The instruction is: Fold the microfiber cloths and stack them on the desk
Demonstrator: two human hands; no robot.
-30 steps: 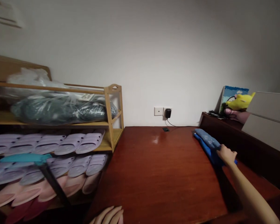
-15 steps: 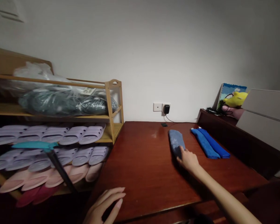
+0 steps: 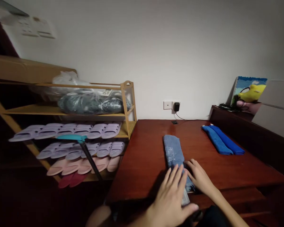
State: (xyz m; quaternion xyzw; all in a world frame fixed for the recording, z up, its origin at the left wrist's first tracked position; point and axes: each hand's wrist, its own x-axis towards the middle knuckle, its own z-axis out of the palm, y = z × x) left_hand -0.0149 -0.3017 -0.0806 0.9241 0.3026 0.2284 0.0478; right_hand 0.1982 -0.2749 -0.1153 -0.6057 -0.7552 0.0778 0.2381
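Note:
A folded blue denim garment (image 3: 173, 147), with a pale frayed patch and a ragged edge, lies as a long strip reaching toward the table's front edge. My left hand (image 3: 171, 192) is over its near part, palm down, fingers stretched out and thumb apart; whether it presses on the cloth is not clear. At the garment's right side my right hand (image 3: 200, 176) has its bent fingers and thumb closed on the edge. Under my left hand, part of the denim is hidden, and a light grey piece (image 3: 186, 198) shows beside the palm.
Two folded blue cloths (image 3: 221, 142) lie side by side at the table's right. The dark red table (image 3: 144, 151) meets a wall with a plugged-in black adapter (image 3: 176, 106). On the left stands a wooden shoe rack (image 3: 129, 110) with slippers, a teal-topped handle (image 3: 72, 137) before it.
The denim garment has shifted nearer and slightly left on the table. My left hand has come from the front left corner to over it. The view has turned a little left.

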